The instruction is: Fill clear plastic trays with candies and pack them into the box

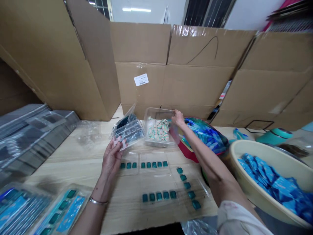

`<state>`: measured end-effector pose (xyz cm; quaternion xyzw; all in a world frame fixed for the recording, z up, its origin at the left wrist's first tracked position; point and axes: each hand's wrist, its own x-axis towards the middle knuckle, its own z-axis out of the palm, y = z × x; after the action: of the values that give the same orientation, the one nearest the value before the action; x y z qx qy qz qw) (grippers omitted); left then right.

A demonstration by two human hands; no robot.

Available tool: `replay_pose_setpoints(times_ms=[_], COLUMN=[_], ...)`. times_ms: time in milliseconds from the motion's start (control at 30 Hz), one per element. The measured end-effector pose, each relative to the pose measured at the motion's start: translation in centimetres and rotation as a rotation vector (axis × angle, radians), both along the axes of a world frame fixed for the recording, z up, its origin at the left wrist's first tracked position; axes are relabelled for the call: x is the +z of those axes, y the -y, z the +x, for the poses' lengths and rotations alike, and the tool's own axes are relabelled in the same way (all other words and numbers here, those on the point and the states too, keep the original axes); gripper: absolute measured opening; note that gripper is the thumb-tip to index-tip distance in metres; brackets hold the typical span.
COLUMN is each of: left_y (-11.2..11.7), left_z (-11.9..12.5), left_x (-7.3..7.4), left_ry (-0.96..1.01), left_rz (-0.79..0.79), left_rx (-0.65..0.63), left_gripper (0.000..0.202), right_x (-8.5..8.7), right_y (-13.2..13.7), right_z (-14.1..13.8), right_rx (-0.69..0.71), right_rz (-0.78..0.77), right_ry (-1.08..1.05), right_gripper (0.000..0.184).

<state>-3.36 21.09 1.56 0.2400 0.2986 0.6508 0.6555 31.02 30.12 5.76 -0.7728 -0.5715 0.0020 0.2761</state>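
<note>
Left hand [112, 157]: holding clear compartment tray [129, 133] by its near edge, left of 1 clear box [158, 143]. Right hand [178, 118]: at box's right rim; grip cannot be told. Box: on counter [66, 160], containing wrapped pieces [157, 130]. Handling advice: light edge pinch, box steadied, no brushing of teal blocks [159, 196].

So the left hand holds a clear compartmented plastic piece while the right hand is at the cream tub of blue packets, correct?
Not quite: the head view shows the right hand at the right side of the clear container of small pale pieces, not at the cream tub of blue packets.
</note>
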Motion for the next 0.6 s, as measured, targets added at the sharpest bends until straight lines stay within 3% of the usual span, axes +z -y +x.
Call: replay_pose_setpoints(times_ms=[400,600], left_y=[-0.4,-0.2], left_z=[0.1,0.5], left_x=[-0.7,-0.8], left_ry=[-0.037,0.009], left_rz=[0.003,-0.067], left_rx=[-0.012,-0.14], left_gripper=[0.032,0.031], right_x=[-1.0,-1.1], right_y=[-0.7,-0.4], right_z=[0.5,0.4], right_rx=[-0.048,-0.019], right_rz=[-0.024,-0.121], right_ry=[-0.017,0.012], right_gripper=[0.057,0.051])
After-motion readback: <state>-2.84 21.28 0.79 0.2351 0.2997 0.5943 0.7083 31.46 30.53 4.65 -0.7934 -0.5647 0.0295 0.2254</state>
